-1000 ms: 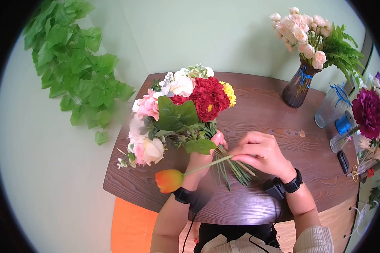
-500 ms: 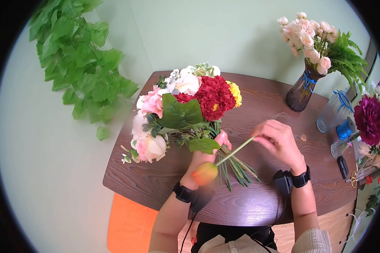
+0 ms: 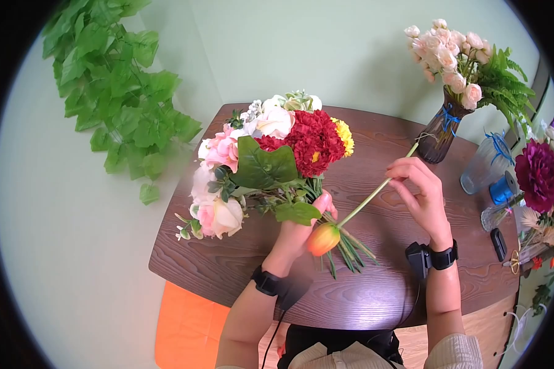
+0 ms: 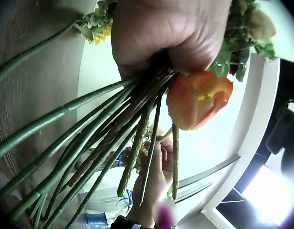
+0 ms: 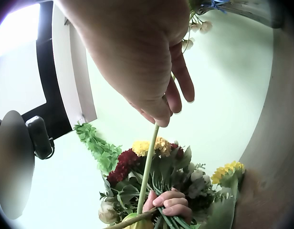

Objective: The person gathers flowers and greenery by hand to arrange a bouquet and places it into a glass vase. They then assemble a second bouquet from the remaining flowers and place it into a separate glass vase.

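The left hand (image 3: 297, 232) grips the bundled stems of a mixed bouquet with a red flower (image 3: 314, 144), pink and white roses and a broad green leaf (image 3: 264, 165). In the left wrist view, green and brown stems (image 4: 66, 107) fan out below that fist. Between thumb and fingers, the right hand (image 3: 421, 197) pinches the pale stem of one orange tulip (image 3: 324, 239). The tulip's head hangs low, just right of the left wrist and over the bouquet's stems. From the right wrist view, the pinched stem (image 5: 148, 171) runs down toward the left hand (image 5: 172, 204).
At the back right of the dark table (image 3: 375, 301) stand a brown vase (image 3: 437, 134) of pale roses and a clear vase (image 3: 479, 167). Nearby are a blue ribbon spool (image 3: 503, 188), a black object (image 3: 498, 245) and a purple flower (image 3: 537, 175). Green leaves (image 3: 129, 104) hang at left.
The right hand has moved right and slightly up along with the tulip, whose head has shifted right from over the left wrist. The left hand still holds the bouquet.
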`<state>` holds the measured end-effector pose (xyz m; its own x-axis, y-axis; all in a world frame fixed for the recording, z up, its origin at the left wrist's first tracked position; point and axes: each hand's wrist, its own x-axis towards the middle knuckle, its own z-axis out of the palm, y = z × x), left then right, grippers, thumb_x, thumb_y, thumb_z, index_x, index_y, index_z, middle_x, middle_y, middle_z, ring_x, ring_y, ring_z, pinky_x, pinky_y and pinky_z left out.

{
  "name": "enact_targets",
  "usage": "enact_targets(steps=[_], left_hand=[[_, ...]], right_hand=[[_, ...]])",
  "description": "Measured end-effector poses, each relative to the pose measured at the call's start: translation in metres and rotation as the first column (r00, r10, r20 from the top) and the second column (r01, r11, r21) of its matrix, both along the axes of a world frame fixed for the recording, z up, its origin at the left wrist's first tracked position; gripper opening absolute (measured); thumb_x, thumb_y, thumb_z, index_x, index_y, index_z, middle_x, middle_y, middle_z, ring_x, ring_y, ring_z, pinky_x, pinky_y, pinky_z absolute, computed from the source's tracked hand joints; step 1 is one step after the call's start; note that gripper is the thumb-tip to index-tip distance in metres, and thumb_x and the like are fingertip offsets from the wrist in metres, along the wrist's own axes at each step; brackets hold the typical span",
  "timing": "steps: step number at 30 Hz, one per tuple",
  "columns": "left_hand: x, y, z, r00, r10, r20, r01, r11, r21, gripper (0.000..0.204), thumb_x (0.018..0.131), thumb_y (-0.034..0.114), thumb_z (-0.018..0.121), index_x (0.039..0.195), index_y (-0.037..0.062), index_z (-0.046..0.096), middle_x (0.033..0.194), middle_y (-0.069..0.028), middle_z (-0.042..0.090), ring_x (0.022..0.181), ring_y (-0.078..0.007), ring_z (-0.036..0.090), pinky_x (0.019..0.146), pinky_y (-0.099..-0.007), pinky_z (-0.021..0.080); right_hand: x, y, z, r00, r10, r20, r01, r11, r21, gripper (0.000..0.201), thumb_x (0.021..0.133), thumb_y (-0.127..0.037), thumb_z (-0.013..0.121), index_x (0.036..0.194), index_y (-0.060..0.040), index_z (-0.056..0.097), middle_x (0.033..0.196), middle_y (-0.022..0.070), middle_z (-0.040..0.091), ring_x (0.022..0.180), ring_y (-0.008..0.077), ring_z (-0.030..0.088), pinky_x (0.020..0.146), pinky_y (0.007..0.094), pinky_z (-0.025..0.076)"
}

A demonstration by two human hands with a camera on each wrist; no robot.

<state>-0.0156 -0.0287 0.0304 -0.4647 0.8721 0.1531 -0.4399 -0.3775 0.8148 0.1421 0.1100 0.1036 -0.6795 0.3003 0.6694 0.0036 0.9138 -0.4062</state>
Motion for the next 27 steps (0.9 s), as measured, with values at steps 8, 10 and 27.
enact_targets(steps=[8, 10, 27], left_hand=[[0.001, -0.004, 0.006, 0.994, -0.107, 0.010, 0.105, 0.984, 0.147, 0.016, 0.084, 0.013, 0.054, 0.095, 0.0055, 0.045, 0.071, -0.0018, 0.042, 0.068, -0.0126, 0.044, 0.063, -0.0297, 0.042], [-0.001, -0.006, 0.005, 0.977, -0.209, 0.047, 0.194, 0.954, 0.228, 0.019, 0.084, 0.013, 0.054, 0.100, 0.0070, 0.043, 0.070, -0.0018, 0.041, 0.068, -0.0126, 0.043, 0.062, -0.0298, 0.041], [-0.019, -0.018, 0.000, 0.855, -0.463, 0.234, 0.292, 0.803, 0.520, 0.045, 0.075, 0.020, 0.068, 0.107, 0.0150, 0.037, 0.058, 0.0056, 0.036, 0.052, -0.0078, 0.034, 0.054, -0.0253, 0.034]], right_hand=[[-0.002, -0.001, -0.010, 0.991, 0.124, 0.040, -0.114, 0.974, -0.197, 0.013, 0.072, 0.003, 0.062, 0.084, -0.0008, 0.058, 0.086, 0.0073, 0.057, 0.075, 0.0170, 0.057, 0.062, 0.0259, 0.048], [-0.005, 0.000, -0.017, 0.991, 0.131, -0.023, -0.132, 0.939, -0.316, 0.010, 0.075, 0.002, 0.061, 0.084, -0.0003, 0.057, 0.085, 0.0055, 0.058, 0.072, 0.0127, 0.058, 0.062, 0.0234, 0.048], [-0.019, -0.052, -0.032, 0.937, 0.327, -0.122, -0.279, 0.496, -0.822, 0.014, 0.090, -0.013, 0.045, 0.099, -0.0033, 0.051, 0.066, -0.0008, 0.057, 0.051, 0.0013, 0.047, 0.044, 0.0153, 0.038]])
